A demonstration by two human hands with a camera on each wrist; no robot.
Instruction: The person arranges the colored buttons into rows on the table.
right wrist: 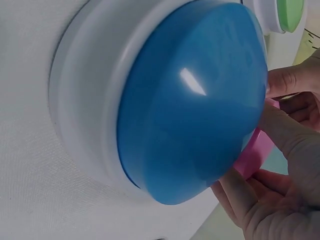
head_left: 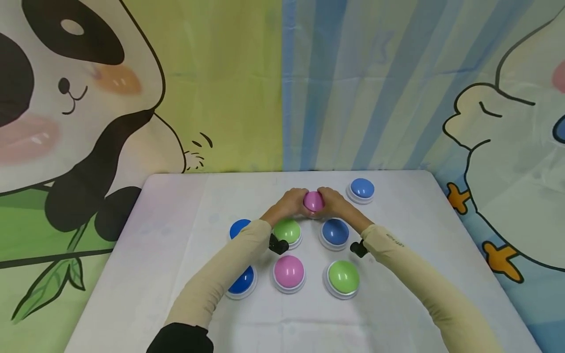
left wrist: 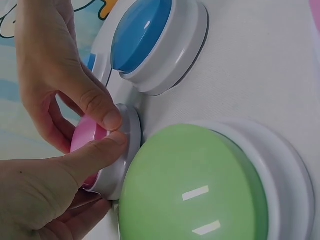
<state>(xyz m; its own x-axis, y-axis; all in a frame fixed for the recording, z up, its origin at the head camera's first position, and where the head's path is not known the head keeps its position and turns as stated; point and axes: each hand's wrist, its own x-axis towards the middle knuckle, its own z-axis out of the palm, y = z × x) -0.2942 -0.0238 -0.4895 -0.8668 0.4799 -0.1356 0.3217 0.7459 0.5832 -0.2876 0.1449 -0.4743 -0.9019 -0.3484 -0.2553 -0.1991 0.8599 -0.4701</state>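
Both hands hold a domed pink push button [head_left: 314, 201] with a white round base, in the back middle of the table. My left hand [head_left: 293, 202] grips its left side, and my right hand [head_left: 331, 202] grips its right side. In the left wrist view, the thumbs of the left hand [left wrist: 45, 192] and right hand [left wrist: 55, 70] nearly meet on the white rim of the pink button [left wrist: 89, 131]. A large blue button [right wrist: 195, 100] hides part of the pink button [right wrist: 256, 152] in the right wrist view. Nearest in front stand a green button [head_left: 287, 230] and a blue button [head_left: 335, 232].
Behind the right hand stands another blue button [head_left: 362, 189]. Two blue buttons [head_left: 242, 282] are partly covered by the left sleeve. A pink button [head_left: 289, 272] and a green button [head_left: 344, 277] form the front row on the white table [head_left: 176, 220]. Cartoon-printed cloth [head_left: 238, 88] hangs behind.
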